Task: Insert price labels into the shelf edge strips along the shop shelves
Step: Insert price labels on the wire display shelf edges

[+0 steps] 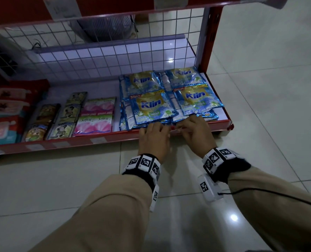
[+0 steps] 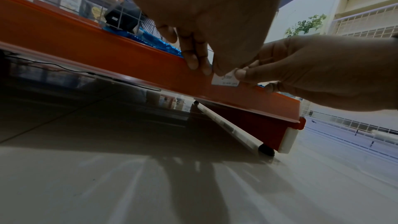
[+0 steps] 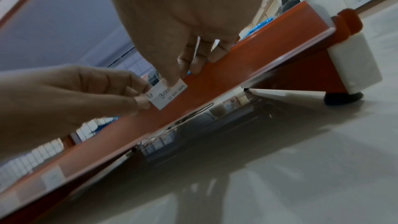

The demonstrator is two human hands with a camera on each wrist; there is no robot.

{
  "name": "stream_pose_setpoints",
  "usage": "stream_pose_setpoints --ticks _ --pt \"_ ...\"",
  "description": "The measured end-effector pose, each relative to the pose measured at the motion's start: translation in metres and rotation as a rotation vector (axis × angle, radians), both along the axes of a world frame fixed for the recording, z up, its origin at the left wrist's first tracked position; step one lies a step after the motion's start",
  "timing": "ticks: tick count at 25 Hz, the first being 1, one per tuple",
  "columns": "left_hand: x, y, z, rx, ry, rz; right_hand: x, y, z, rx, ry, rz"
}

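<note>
A small white price label (image 3: 167,95) with handwritten "3000" lies against the red shelf edge strip (image 3: 237,67) of the bottom shelf. My left hand (image 3: 143,94) pinches the label's left end between thumb and finger. My right hand (image 3: 183,74) presses its thumb on the label's upper right part, with its fingers curled over the strip's top edge. In the left wrist view the label (image 2: 226,80) shows between the left hand (image 2: 204,65) and the right hand (image 2: 243,76). From the head, both the left hand (image 1: 155,130) and the right hand (image 1: 191,127) meet at the strip (image 1: 69,143), below the blue packets.
Blue Klin packets (image 1: 156,106) lie stacked right behind the hands, pink sachets (image 1: 96,117) and other packs further left. Other labels (image 1: 97,140) sit in the strip to the left. A wire grid (image 1: 114,57) backs the shelf. The shelf's corner foot (image 3: 355,74) stands on glossy floor tiles.
</note>
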State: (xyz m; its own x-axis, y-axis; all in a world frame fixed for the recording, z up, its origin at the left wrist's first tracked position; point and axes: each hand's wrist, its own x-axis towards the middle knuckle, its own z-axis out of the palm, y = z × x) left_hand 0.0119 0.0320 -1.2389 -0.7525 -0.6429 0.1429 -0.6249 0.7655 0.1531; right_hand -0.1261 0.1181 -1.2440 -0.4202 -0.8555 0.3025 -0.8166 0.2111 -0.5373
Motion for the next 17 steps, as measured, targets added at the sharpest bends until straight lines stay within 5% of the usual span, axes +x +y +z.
stream_pose_setpoints --ticks 17 --pt "0.0007 0.0064 -0.0010 -0.111 -0.106 0.040 -0.0020 0.0000 -0.0008 0.205 0.286 0.035"
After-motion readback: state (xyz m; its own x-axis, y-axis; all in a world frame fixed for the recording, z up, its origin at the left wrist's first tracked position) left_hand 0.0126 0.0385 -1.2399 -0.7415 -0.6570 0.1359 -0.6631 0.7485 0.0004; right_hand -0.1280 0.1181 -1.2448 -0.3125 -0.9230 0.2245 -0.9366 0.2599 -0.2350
